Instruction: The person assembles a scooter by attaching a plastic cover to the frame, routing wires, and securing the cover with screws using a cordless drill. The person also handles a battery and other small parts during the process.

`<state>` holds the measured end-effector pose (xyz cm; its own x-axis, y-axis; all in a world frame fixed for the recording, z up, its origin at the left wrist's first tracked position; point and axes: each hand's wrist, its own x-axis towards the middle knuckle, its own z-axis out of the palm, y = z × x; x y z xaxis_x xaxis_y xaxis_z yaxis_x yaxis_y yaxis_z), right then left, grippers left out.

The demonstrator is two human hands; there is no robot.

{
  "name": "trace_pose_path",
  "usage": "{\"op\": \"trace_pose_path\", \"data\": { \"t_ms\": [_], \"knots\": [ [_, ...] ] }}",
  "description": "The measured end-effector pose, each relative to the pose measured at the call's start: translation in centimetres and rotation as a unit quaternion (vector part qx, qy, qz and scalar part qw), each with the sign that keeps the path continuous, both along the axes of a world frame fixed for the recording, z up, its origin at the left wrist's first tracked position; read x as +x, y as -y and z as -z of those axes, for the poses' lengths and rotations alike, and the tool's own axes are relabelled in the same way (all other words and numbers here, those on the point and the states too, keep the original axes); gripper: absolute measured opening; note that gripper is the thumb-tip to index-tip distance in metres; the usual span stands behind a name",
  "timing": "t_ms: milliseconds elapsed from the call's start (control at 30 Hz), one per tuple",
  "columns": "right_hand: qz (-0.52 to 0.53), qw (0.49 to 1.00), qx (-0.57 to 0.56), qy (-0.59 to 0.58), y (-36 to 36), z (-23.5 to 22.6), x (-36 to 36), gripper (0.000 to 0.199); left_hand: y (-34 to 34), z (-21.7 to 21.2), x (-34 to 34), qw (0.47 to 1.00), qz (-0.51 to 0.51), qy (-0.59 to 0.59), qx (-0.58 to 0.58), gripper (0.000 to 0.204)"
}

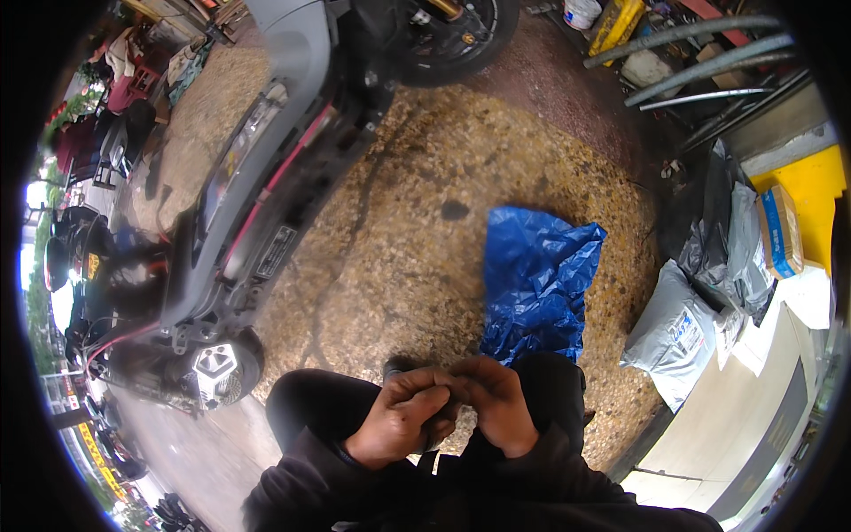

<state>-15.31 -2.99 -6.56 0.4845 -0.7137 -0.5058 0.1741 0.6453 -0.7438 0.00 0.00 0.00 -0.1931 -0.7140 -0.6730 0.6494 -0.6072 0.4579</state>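
Note:
My left hand and my right hand meet in front of my knees, above the speckled ground. The fingers of both are curled and pressed together, fingertips touching. Whatever lies between them is hidden or too small to make out. Just beyond my right knee, a crumpled blue plastic bag lies flat on the ground. To the left stands a grey motor scooter with its lower side exposed, a pink-red strip running along it.
At the right, grey plastic mailing bags and a small cardboard box rest beside a yellow surface. Bent metal tubes lie at the far right. A scooter wheel stands at the top. Other scooters line the far left.

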Motion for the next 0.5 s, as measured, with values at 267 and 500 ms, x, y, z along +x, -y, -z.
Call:
{"op": "trace_pose_path", "data": {
  "t_ms": [267,500],
  "knots": [
    [-0.027,0.998,-0.004,-0.054,1.0,1.2,-0.2,0.012,2.3,-0.7,-1.7,0.996,0.076,-0.031,-0.026,0.026],
    [-0.074,0.993,0.079,-0.037,-5.6,-2.3,-0.6,0.017,-0.1,-4.5,-0.7,0.999,0.014,0.023,-0.022,0.033]
  ]
}}
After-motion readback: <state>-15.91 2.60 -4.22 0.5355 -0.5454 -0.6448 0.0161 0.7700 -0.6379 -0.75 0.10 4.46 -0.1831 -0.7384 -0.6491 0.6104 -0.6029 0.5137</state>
